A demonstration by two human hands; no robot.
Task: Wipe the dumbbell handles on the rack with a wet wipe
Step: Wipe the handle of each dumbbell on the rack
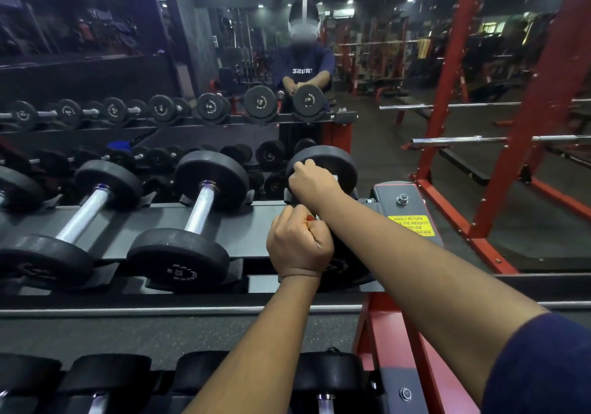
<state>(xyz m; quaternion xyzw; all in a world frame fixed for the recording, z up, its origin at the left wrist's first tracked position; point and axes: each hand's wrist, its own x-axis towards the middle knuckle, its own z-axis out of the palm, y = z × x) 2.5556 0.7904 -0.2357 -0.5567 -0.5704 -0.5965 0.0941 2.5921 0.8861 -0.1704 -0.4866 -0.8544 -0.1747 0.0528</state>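
Task under way. My right grip point(315, 181) clenches the far end of the rightmost dumbbell point(332, 157) handle, centre right of frame. A white scrap beneath it is likely the wipe point(335, 177). My left grip point(300, 247) clenches the near end. I judge the other dumbbells point(201, 209) at left still pending.

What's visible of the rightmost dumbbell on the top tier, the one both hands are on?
The dumbbell lies across the rack's top tier at its right end, beside the red end frame. Two round black matte heads, rubber-looking; the far one shows clearly, the near one is mostly hidden behind the right forearm. The handle is covered: the left hand grips near the front head, the right hand near the far head. A white scrap by the right hand may be the wipe; unclear.
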